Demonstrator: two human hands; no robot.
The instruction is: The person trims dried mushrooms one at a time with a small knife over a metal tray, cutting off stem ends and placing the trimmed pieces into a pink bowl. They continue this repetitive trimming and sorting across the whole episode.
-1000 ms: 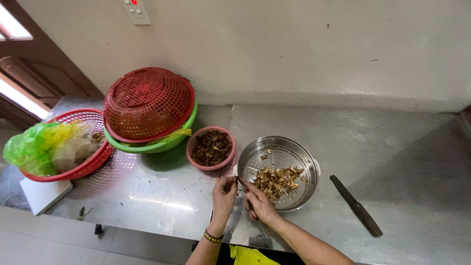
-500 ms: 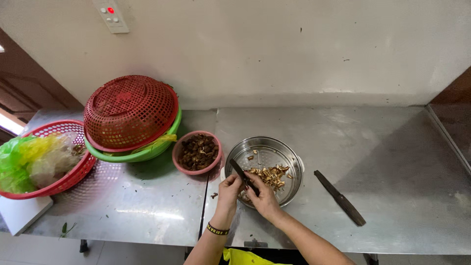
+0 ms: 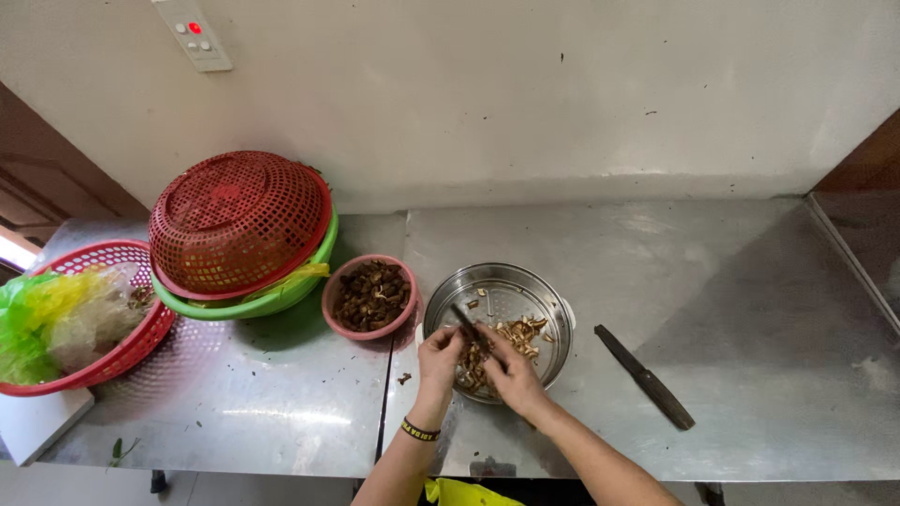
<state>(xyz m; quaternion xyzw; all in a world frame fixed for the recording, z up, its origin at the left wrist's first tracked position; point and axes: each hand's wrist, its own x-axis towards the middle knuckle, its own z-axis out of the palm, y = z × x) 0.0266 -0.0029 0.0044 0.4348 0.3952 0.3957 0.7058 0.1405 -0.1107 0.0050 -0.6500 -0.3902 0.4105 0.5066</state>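
Head view: left hand (image 3: 439, 354) and right hand (image 3: 507, 371) together over steel bowl (image 3: 553, 309) near counter's (image 3: 750, 281) front edge, fingers closed on mushroom pieces (image 3: 521, 334) and thin dark tool (image 3: 465, 323). Pink bowl (image 3: 330, 298) just left; knife (image 3: 645, 377) right.

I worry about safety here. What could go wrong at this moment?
The right hand works a small dark blade close to the left hand over the steel bowl; a slip could cut a finger. The bowl sits near the counter's front edge, and the knife lies loose nearby.
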